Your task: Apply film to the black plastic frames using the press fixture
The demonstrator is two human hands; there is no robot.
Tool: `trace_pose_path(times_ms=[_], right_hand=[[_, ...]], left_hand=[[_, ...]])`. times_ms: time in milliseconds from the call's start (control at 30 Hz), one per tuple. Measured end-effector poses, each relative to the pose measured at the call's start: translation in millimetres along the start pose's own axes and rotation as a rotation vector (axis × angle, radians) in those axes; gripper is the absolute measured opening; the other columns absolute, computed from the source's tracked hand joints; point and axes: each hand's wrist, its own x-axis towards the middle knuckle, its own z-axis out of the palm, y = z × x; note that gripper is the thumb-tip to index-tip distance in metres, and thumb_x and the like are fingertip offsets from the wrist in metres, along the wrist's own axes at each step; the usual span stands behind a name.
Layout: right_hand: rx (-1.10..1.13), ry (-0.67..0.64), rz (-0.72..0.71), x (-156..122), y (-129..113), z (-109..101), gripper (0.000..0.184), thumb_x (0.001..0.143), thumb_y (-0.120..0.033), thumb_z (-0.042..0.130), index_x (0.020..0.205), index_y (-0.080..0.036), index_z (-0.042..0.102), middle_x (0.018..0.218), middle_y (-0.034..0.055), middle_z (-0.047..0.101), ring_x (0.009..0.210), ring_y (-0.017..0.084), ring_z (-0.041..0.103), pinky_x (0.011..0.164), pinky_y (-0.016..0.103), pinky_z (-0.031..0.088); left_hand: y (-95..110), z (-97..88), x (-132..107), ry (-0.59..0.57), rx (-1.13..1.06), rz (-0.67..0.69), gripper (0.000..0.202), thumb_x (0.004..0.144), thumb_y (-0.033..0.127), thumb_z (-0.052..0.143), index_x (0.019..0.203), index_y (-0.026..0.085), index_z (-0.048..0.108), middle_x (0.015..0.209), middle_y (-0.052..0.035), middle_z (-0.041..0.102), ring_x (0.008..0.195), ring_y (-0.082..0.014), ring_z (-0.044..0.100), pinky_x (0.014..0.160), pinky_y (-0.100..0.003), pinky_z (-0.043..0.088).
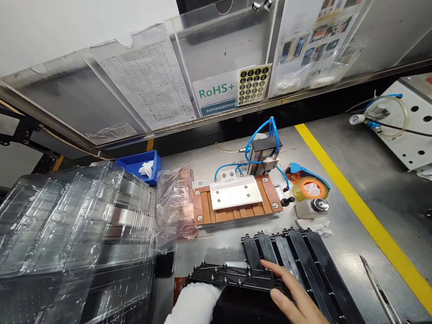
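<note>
Closest in, the bare right hand (297,301) has its fingers curled over the edge of a black ribbed plate (233,277), gripping it; the white-gloved left hand (190,317) meets the plate's other end, though its grip cannot be told, as the fingers are hidden; the plate lies across an orange sheet (180,287) and beside a row of similar black plates (301,273); a stack of clear plastic trays (59,256) rises at left; a slim steel tool (379,289) lies at right; farther on sit a copper fixture with a white block (233,197), blue pneumatic tubing (262,144), a tape dispenser (309,186) and a blue bin (138,168).
</note>
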Motion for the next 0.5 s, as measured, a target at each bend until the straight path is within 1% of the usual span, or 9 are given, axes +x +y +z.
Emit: trace_pose_path(times_ms=[100, 167, 200, 233, 300, 367, 433, 500], right_hand=[[-0.018, 0.000, 0.051, -3, -1, 1, 0.056, 0.090, -0.066, 0.047, 0.134, -0.033, 0.057, 0.144, 0.0050, 0.057, 0.139, 0.031, 0.045, 0.117, 0.052, 0.038], [-0.033, -0.008, 0.070, -6, -1, 2, 0.054, 0.091, -0.065, 0.045, 0.133, -0.033, 0.058, 0.144, 0.0051, 0.057, 0.138, 0.031, 0.046, 0.115, 0.051, 0.040], [-0.041, -0.019, 0.072, -7, -1, 3, 0.053, 0.092, -0.064, 0.044, 0.133, -0.033, 0.058, 0.145, 0.0051, 0.057, 0.139, 0.031, 0.045, 0.116, 0.050, 0.039], [-0.048, -0.034, 0.070, -8, -1, 3, 0.053, 0.093, -0.063, 0.043, 0.134, -0.032, 0.057, 0.145, 0.0053, 0.056, 0.140, 0.030, 0.044, 0.117, 0.049, 0.038], [-0.051, -0.069, 0.088, -10, -1, 2, 0.054, 0.094, -0.062, 0.041, 0.137, -0.032, 0.055, 0.149, 0.0045, 0.053, 0.143, 0.029, 0.039, 0.119, 0.049, 0.034], [-0.025, -0.105, 0.143, -11, -1, 1, 0.056, 0.094, -0.064, 0.040, 0.138, -0.033, 0.053, 0.151, 0.0036, 0.050, 0.145, 0.029, 0.036, 0.120, 0.051, 0.030], [0.032, -0.130, 0.203, -12, -1, 2, 0.057, 0.093, -0.066, 0.039, 0.138, -0.034, 0.052, 0.151, 0.0034, 0.050, 0.145, 0.030, 0.036, 0.121, 0.053, 0.027], [0.086, -0.138, 0.235, -12, -1, 4, 0.059, 0.091, -0.069, 0.041, 0.136, -0.034, 0.054, 0.149, 0.0042, 0.051, 0.144, 0.031, 0.037, 0.122, 0.054, 0.024]], left_hand=[[-1, 12.5, -4, -0.061, 0.162, -0.090, 0.021, 0.079, 0.009, 0.058, 0.083, 0.021, 0.075, 0.074, -0.0097, 0.077, 0.068, -0.0239, 0.072, 0.069, -0.035, 0.058], [0, 19.9, -9, -0.083, 0.198, -0.132, 0.016, 0.075, 0.008, 0.061, 0.065, 0.016, 0.071, 0.056, -0.0111, 0.069, 0.057, -0.0270, 0.070, 0.061, -0.038, 0.057], [1, 21.6, -11, -0.093, 0.213, -0.148, 0.018, 0.074, 0.008, 0.061, 0.059, 0.015, 0.068, 0.052, -0.0112, 0.066, 0.054, -0.0278, 0.068, 0.059, -0.039, 0.056], [2, 21.7, -14, -0.100, 0.226, -0.163, 0.020, 0.075, 0.007, 0.061, 0.057, 0.014, 0.066, 0.051, -0.0120, 0.065, 0.053, -0.0285, 0.068, 0.059, -0.040, 0.056], [3, 16.2, -19, -0.103, 0.249, -0.189, 0.021, 0.078, 0.008, 0.056, 0.062, 0.013, 0.068, 0.058, -0.0147, 0.068, 0.059, -0.0296, 0.070, 0.062, -0.042, 0.056], [6, 5.0, -22, -0.118, 0.222, -0.185, 0.024, 0.083, 0.009, 0.049, 0.075, 0.014, 0.072, 0.070, -0.0153, 0.073, 0.068, -0.0290, 0.072, 0.069, -0.043, 0.057], [9, -8.0, -20, -0.151, 0.120, -0.137, 0.029, 0.086, 0.011, 0.047, 0.086, 0.021, 0.074, 0.078, -0.0104, 0.076, 0.075, -0.0256, 0.072, 0.076, -0.040, 0.057], [12, -18.3, -16, -0.169, -0.023, -0.080, 0.031, 0.087, 0.014, 0.048, 0.092, 0.029, 0.075, 0.088, -0.0044, 0.078, 0.083, -0.0223, 0.072, 0.083, -0.034, 0.056]])
